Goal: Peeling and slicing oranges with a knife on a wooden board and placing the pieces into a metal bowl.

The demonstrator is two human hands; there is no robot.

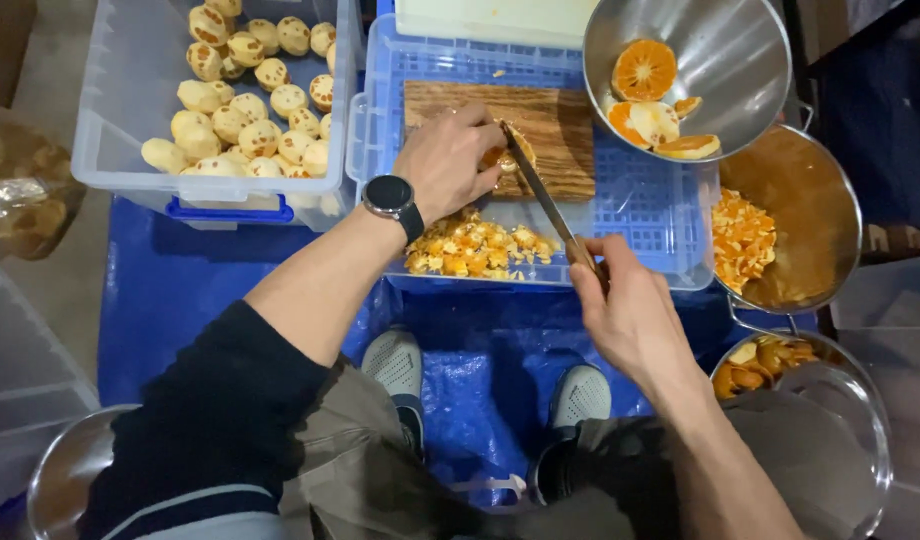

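My left hand [450, 160], with a dark watch on the wrist, presses a peeled orange fruit [495, 158] down on a wooden cutting board [560, 120]. My right hand [625, 305] grips the handle of a knife [540, 190] whose blade angles up to the fruit, its tip touching it beside my left fingers. The board lies on an upturned blue crate [640, 205]. A heap of orange and yellow peel scraps [475, 250] sits on the crate just below my left hand.
A clear bin [130, 150] at upper left holds several pale peeled fruits. A steel bowl [740, 50] at upper right holds halved fruit. Two pots [810, 200] at right hold peel and pieces. Blue tarp [180, 290] covers the floor under my shoes.
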